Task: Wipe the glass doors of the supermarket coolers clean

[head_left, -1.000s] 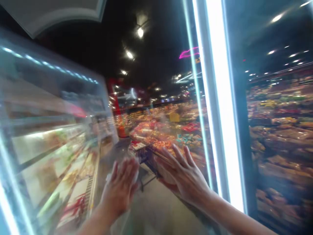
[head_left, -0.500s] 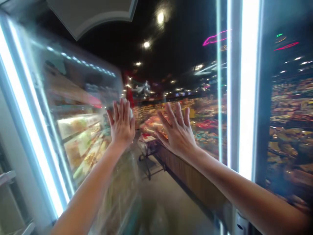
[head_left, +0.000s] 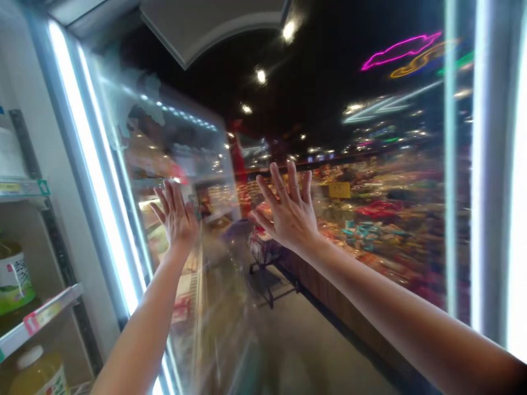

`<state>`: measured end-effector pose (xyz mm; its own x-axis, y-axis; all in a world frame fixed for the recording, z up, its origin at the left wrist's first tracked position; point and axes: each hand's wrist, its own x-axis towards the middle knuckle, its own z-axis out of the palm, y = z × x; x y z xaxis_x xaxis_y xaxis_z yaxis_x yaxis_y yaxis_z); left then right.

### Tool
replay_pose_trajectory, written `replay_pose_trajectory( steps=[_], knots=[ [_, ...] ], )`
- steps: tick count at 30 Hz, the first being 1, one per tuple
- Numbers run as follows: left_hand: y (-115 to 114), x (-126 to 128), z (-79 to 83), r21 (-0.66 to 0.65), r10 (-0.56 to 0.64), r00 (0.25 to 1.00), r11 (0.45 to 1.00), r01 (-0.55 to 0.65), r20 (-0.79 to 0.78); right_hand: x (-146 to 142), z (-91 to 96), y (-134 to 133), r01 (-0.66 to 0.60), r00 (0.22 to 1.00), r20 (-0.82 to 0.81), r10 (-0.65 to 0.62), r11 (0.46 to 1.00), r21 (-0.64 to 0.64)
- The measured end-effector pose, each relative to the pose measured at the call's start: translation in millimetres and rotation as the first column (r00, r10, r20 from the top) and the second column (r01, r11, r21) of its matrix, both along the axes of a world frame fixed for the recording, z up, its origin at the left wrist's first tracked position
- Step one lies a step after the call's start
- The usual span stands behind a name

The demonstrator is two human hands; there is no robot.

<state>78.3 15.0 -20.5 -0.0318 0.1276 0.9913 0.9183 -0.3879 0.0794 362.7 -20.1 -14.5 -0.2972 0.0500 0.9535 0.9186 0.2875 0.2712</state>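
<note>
My left hand (head_left: pixel 180 219) is raised palm forward, fingers spread and empty, in front of a blurred glass surface with reflections (head_left: pixel 218 307). To its right, my right hand (head_left: pixel 292 211) is also stretched out with its fingers fanned apart and nothing in them. Both palms face away from me, and I cannot tell whether either one presses on the glass. Beyond my right hand, a shopping cart (head_left: pixel 265 249) with packed goods stands on the floor, partly covered by the hand and wrist.
Bright light strips (head_left: pixel 93 159) run along the frame at left, with another strip (head_left: pixel 516 219) at right. Shelves at far left hold bottles (head_left: pixel 14 280) behind price rails (head_left: pixel 45 318). A long display of packaged goods (head_left: pixel 382 219) fills the right, under neon signs (head_left: pixel 401 52).
The view has swung left, bringing the bottle shelves into sight. My left hand has moved left, farther from my right hand. Both hands remain spread.
</note>
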Motion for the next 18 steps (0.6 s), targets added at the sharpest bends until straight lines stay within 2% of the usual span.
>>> replay_pose_trajectory(
  steps=[1, 4, 5, 6, 7, 8, 11, 12, 13, 14, 15, 18],
  knots=[
    [-1, -8, -12.5, -0.002, 0.000, 1.000, 1.000, 0.000, 0.008, -4, -1.8, 1, 0.007, 1.000, -0.021, -0.007, 1.000, 0.008],
    [-6, -20, -79.0, -0.016, -0.005, 1.000, 1.000, 0.005, -0.008, -13, -7.3, 4, 0.031, 0.997, -0.071, -0.029, 0.999, 0.020],
    [-6, -25, -96.4, -0.023, -0.011, 1.000, 1.000, 0.010, -0.028, -16, -6.7, 4, 0.035, 0.996, -0.078, -0.033, 0.999, 0.021],
    [-5, -32, -105.1, -0.032, -0.017, 0.999, 0.999, 0.016, -0.051, -21, -4.3, 5, 0.036, 0.996, -0.079, -0.034, 0.999, 0.021],
    [-3, -41, -103.5, -0.038, -0.022, 0.997, 0.999, 0.019, -0.068, -28, -0.3, 6, 0.034, 0.997, -0.075, -0.032, 0.999, 0.021],
    [0, -52, -92.0, -0.038, -0.023, 0.997, 0.999, 0.020, -0.077, -36, 4.8, 7, 0.030, 0.997, -0.066, -0.028, 0.999, 0.024],
    [10, -88, -30.9, -0.016, -0.016, 0.998, 1.000, 0.015, -0.066, -62, 16.5, 10, 0.021, 0.999, -0.048, -0.019, 0.999, 0.042],
    [12, -97, -16.2, -0.006, -0.011, 0.998, 1.000, 0.011, -0.056, -69, 16.1, 11, 0.021, 0.999, -0.045, -0.019, 0.999, 0.050],
    [13, -103, -10.6, 0.005, -0.004, 0.999, 1.000, 0.004, -0.042, -75, 12.7, 11, 0.023, 0.999, -0.040, -0.020, 0.998, 0.057],
    [12, -106, -15.3, 0.015, 0.004, 1.000, 1.000, -0.004, -0.028, -79, 6.8, 11, 0.024, 0.999, -0.034, -0.022, 0.998, 0.059],
    [11, -107, -29.7, 0.023, 0.011, 1.000, 1.000, -0.011, -0.016, -81, -0.8, 10, 0.025, 0.999, -0.026, -0.024, 0.998, 0.056],
    [5, -101, -94.6, 0.026, 0.010, 1.000, 1.000, -0.009, -0.020, -77, -20.8, 8, 0.033, 0.999, 0.019, -0.034, 0.999, 0.041]
  ],
)
